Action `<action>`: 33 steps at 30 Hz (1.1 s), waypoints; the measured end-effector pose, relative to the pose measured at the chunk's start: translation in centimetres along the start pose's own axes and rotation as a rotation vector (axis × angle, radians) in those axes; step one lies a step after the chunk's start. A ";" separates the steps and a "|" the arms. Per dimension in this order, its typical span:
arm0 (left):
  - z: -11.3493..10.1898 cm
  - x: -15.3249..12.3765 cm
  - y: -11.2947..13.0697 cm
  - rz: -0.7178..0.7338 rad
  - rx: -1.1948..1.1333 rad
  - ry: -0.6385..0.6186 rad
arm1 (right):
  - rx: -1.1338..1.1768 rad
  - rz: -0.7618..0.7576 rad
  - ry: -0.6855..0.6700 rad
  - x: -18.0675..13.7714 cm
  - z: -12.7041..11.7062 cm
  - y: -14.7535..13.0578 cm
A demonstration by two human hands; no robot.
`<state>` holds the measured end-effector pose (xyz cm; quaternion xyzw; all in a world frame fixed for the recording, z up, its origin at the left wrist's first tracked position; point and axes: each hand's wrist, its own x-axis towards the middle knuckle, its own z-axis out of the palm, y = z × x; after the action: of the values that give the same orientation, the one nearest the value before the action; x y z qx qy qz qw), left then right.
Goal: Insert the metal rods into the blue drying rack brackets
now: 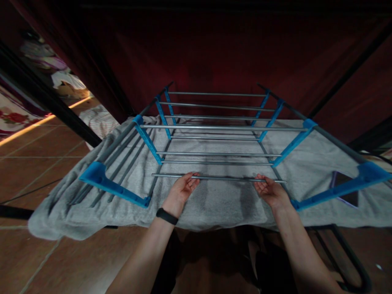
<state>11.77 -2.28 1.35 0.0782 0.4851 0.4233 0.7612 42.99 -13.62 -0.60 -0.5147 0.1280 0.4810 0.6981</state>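
A rack of grey metal rods and blue plastic side brackets [113, 188] lies on a grey towel [214, 204]. My left hand [180, 192], a black band on its wrist, holds a loose grey rod [226, 178] near the rod's left end, palm up with fingers curled under it. My right hand [269, 191] holds the same rod near its right end, fingers curled. The rod hangs level just above the towel, in front of the rack's fitted rods [214, 154], between the two nearest blue brackets.
Several spare grey rods [119, 163] lie on the towel at the left. A dark red curtain [214, 53] hangs behind. Black frame bars [45, 102] cross at the left and right. The floor is brown tile [33, 163]. Patterned fabric lies at far left.
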 end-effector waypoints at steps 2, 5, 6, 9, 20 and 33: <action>0.0 0.0 -0.1 0.003 -0.002 -0.002 | -0.001 -0.005 -0.008 0.0 -0.1 0.0; -0.1 0.0 -0.3 0.012 -0.007 -0.005 | -0.001 -0.015 -0.029 0.1 -0.3 0.0; -0.2 0.0 -0.3 0.014 -0.008 -0.007 | -0.001 -0.015 -0.032 0.1 -0.3 0.0; -0.2 0.1 -0.4 0.019 -0.007 -0.014 | -0.001 -0.008 -0.023 0.0 -0.2 -0.1; -0.1 -0.1 -0.3 0.033 0.010 -0.012 | -0.004 0.007 -0.019 -0.1 -0.2 -0.2; 0.2 -0.6 0.8 0.003 0.021 0.035 | -0.021 0.008 -0.027 -0.3 -0.1 -0.2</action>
<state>11.42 -2.15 2.30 0.0793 0.5028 0.4206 0.7510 42.98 -13.87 -0.29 -0.5151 0.1155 0.4920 0.6923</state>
